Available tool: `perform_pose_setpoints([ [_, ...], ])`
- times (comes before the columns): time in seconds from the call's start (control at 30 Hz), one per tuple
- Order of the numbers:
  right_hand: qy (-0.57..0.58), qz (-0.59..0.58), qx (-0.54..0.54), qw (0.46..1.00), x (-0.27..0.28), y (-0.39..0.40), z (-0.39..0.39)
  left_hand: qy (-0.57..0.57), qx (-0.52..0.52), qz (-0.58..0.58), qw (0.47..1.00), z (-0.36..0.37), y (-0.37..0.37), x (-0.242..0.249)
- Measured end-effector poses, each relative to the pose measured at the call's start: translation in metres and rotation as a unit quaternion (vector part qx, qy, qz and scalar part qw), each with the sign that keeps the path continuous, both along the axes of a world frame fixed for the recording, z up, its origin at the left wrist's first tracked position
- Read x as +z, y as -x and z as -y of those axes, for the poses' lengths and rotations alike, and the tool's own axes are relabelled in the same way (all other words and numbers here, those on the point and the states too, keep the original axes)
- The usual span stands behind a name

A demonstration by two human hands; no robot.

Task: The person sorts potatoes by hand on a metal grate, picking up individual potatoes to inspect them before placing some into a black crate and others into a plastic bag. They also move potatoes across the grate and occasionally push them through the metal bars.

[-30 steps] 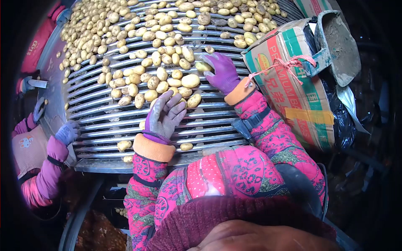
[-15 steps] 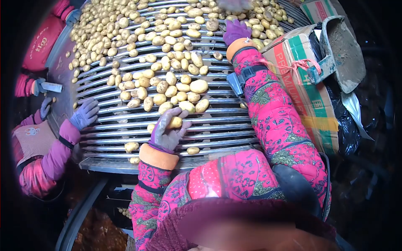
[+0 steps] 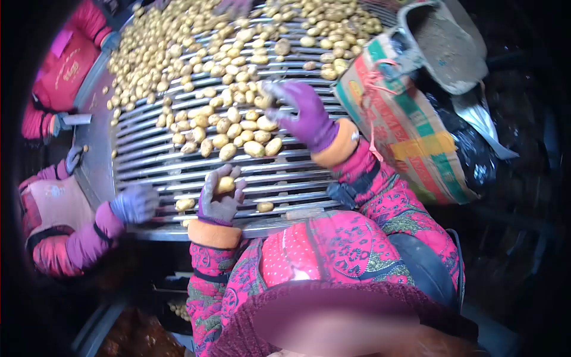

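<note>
My left hand (image 3: 221,202), in a grey and purple glove, is palm up near the front edge of the slatted metal table (image 3: 285,181). A potato (image 3: 225,185) sits in its half-curled fingers. My right hand (image 3: 300,113), in a purple glove, reaches in from the right with thumb and fingers apart. Its fingertips are right at the edge of a cluster of potatoes (image 3: 234,130). Loose potatoes lie close to my left hand, one on its left (image 3: 185,204) and another on its right (image 3: 264,206).
A thick spread of potatoes (image 3: 172,50) covers the far slats. At right stand a cardboard box (image 3: 410,134) and a dirty scoop-like container (image 3: 446,47). Along the left side are co-workers' gloved hands, one blurred (image 3: 135,204); another person's glove (image 3: 233,7) shows at the far edge.
My right hand has come back from the far right potatoes towards the middle cluster. My left hand keeps its potato. The nearest co-worker's hand has moved down and right. The view has shifted.
</note>
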State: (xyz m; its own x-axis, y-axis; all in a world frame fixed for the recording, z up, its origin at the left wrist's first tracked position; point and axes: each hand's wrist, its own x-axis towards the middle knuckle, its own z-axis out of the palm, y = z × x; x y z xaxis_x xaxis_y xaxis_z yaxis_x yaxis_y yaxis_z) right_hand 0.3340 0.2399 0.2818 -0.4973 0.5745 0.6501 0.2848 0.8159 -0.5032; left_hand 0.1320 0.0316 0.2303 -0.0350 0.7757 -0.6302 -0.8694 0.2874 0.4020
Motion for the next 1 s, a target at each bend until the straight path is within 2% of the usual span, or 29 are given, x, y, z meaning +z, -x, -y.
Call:
perform_pose_setpoints([
  [0.07, -0.085, 0.011, 0.024, 0.996, 0.058, -0.017, 0.023, 0.001, 0.044, 0.021, 0.999, 0.012, -0.002, 0.001],
  [0.1, -0.195, 0.004, -0.063, 0.979, 0.111, -0.041, 0.038, -0.015, 0.048, 0.048, 0.998, 0.004, -0.006, -0.002],
  [0.17, -0.321, -0.058, -0.128, 0.936, 0.147, -0.075, 0.022, -0.037, -0.001, 0.093, 0.995, 0.010, 0.004, -0.013],
  [0.2, -0.333, -0.033, -0.179, 0.925, 0.169, -0.094, 0.016, 0.031, 0.040, 0.042, 0.998, 0.008, -0.002, -0.005],
  [0.23, -0.339, -0.010, -0.222, 0.914, 0.186, -0.114, 0.009, -0.002, 0.046, 0.033, 0.998, 0.011, -0.003, -0.007],
  [0.3, -0.380, -0.040, -0.394, 0.836, 0.187, -0.141, -0.013, -0.065, 0.044, 0.080, 0.994, 0.013, 0.003, -0.023],
  [0.37, -0.350, 0.117, -0.400, 0.839, 0.200, -0.144, -0.005, -0.032, 0.043, 0.103, 0.993, 0.017, 0.003, -0.006],
  [0.43, -0.334, -0.050, -0.341, 0.877, 0.175, -0.122, 0.012, -0.030, 0.033, 0.082, 0.996, 0.021, 0.007, -0.013],
  [0.47, -0.277, -0.097, -0.322, 0.900, 0.162, -0.095, 0.043, -0.045, 0.031, 0.099, 0.994, 0.022, 0.011, -0.020],
  [0.5, -0.206, -0.177, -0.192, 0.943, 0.126, -0.077, 0.054, -0.055, 0.024, 0.112, 0.992, 0.024, 0.014, -0.029],
  [0.53, -0.271, -0.058, -0.090, 0.957, 0.114, -0.059, 0.056, -0.041, 0.035, 0.111, 0.992, 0.024, 0.013, -0.023],
  [0.57, -0.241, 0.065, -0.015, 0.968, 0.102, -0.044, 0.052, -0.058, 0.031, 0.119, 0.991, 0.025, 0.015, -0.027],
  [0.6, -0.169, 0.071, -0.040, 0.982, 0.065, -0.033, 0.036, -0.047, 0.031, 0.112, 0.992, 0.025, 0.017, -0.027],
  [0.63, -0.028, 0.060, -0.062, 0.996, 0.021, -0.027, 0.011, -0.035, 0.032, 0.106, 0.993, 0.025, 0.017, -0.024],
  [0.7, 0.234, 0.117, -0.116, 0.958, -0.036, -0.023, -0.029, -0.019, 0.067, 0.078, 0.994, 0.021, 0.012, -0.011],
  [0.73, 0.182, 0.139, -0.122, 0.966, -0.073, -0.024, -0.052, -0.002, 0.066, 0.064, 0.996, 0.021, 0.014, -0.014],
  [0.77, 0.187, 0.141, -0.114, 0.966, -0.073, -0.012, -0.060, 0.020, 0.063, 0.051, 0.997, 0.022, 0.015, -0.017],
  [0.83, 0.201, 0.282, -0.109, 0.932, -0.082, 0.009, -0.067, -0.036, 0.046, 0.130, 0.990, 0.021, 0.024, -0.045],
  [0.87, 0.279, 0.343, -0.086, 0.893, -0.092, 0.020, -0.082, -0.016, 0.030, 0.117, 0.993, 0.015, 0.024, -0.042],
  [0.9, 0.231, 0.415, -0.097, 0.875, -0.102, 0.026, -0.088, 0.002, 0.016, 0.103, 0.995, 0.008, 0.022, -0.036],
  [0.93, 0.235, 0.431, -0.123, 0.862, -0.097, 0.035, -0.086, 0.002, 0.007, 0.041, 0.999, 0.002, 0.018, -0.027],
  [1.0, 0.244, 0.449, -0.145, 0.847, -0.093, 0.042, -0.087, -0.013, -0.023, 0.033, 0.999, -0.012, 0.019, -0.022],
])
